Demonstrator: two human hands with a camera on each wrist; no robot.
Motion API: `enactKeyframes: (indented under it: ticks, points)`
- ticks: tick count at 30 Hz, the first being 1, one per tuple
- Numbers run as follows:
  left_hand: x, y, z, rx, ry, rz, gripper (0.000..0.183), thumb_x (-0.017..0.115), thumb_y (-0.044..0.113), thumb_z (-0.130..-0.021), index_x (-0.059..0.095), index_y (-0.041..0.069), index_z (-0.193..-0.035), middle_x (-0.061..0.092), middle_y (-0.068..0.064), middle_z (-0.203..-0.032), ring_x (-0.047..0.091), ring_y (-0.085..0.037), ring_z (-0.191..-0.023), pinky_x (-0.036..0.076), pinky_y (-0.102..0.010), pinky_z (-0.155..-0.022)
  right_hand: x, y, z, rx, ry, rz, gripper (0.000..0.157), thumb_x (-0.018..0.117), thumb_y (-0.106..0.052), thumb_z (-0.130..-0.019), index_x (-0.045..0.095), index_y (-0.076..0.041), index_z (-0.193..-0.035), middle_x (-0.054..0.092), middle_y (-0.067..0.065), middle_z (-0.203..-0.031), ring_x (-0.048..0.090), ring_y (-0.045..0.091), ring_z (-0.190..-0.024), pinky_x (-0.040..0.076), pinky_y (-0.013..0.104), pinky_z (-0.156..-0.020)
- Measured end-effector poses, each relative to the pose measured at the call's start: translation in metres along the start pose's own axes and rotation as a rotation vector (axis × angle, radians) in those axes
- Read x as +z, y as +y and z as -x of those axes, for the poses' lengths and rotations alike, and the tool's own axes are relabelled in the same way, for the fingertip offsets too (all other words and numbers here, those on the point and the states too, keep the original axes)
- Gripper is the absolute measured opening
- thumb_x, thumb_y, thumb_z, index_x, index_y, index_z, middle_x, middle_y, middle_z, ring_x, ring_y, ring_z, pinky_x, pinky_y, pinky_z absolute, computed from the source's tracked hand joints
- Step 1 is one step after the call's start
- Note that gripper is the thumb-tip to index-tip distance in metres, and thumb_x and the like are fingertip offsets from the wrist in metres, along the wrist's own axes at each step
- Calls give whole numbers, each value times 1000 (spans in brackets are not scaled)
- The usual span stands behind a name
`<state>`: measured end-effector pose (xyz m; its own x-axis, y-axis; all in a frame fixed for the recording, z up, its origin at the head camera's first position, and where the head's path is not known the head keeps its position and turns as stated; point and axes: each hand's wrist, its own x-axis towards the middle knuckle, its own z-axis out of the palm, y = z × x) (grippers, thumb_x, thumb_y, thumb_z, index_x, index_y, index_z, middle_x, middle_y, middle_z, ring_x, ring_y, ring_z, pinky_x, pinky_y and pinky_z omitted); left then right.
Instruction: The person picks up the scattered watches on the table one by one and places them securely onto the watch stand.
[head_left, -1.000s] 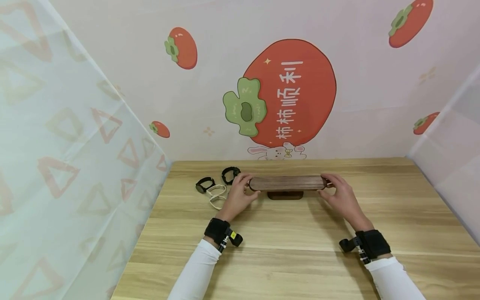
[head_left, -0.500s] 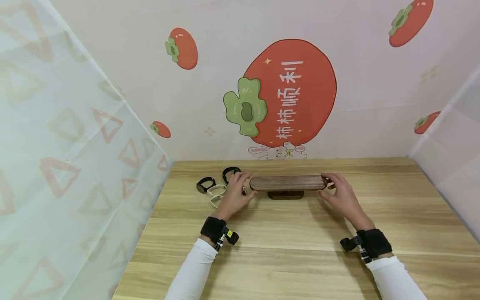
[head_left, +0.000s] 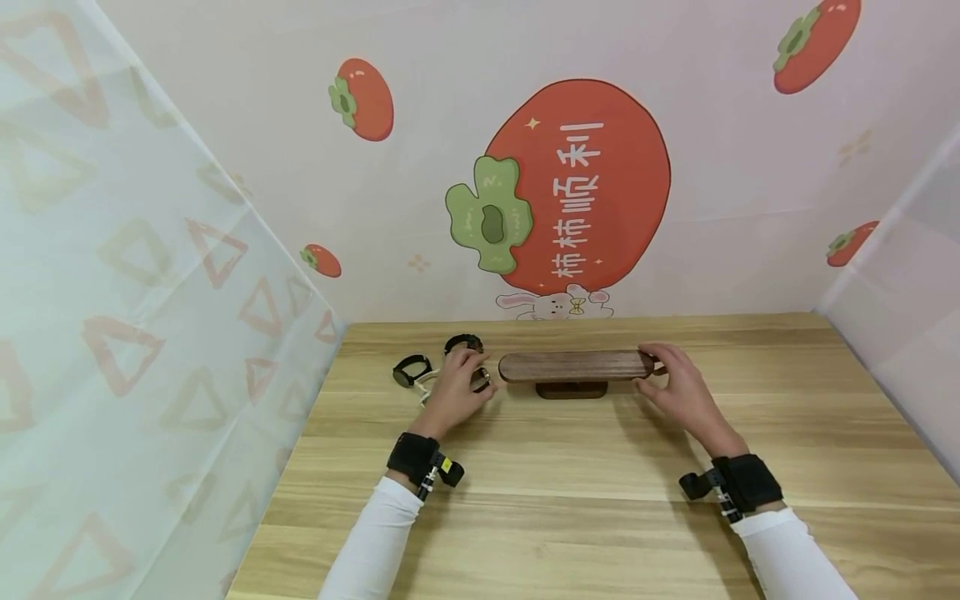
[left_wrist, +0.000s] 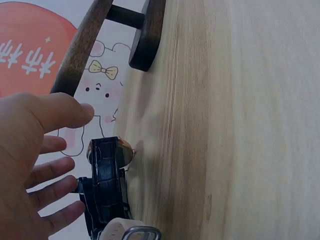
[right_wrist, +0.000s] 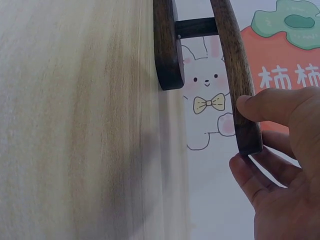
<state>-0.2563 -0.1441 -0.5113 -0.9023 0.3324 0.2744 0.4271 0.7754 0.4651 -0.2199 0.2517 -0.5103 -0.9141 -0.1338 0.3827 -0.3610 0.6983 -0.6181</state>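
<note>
Right hand [head_left: 681,396] pinches a long brown wooden bar [head_left: 573,367] by its end, left hand [head_left: 452,393] pretty loose-fingered beside a black-strapped, gold-cased watch [left_wrist: 106,175].

Wooden tabletop [head_left: 570,500], fruit-printed back wall [head_left: 577,183], triangle-patterned left wall [head_left: 142,283]

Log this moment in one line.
Right grip: holds right end of wooden bar | left grip: holds nothing, apart from bar, near watches | base: on table
</note>
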Motion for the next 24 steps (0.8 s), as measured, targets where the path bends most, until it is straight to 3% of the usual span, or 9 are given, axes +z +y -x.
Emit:
enactKeyframes:
  ticks: [10, 24]
  points:
    - [1, -5, 0, -86, -85, -41, 58, 79, 29, -98, 61, 4, -147, 58, -17, -143, 52, -37, -139, 49, -53, -115, 0, 0, 1, -4, 6, 1, 58, 81, 5, -88, 58, 9, -141, 60, 31, -134, 62, 45, -114, 58, 62, -90]
    - [6, -7, -1, -141, -179, -64, 53, 74, 29, -102, 61, 5, -148, 58, -20, -146, 57, -37, -137, 51, -53, -115, -4, -4, 2, 22, -4, -14, 58, 82, 3, -89, 59, 7, -142, 60, 31, -135, 63, 46, -113, 57, 62, -92]
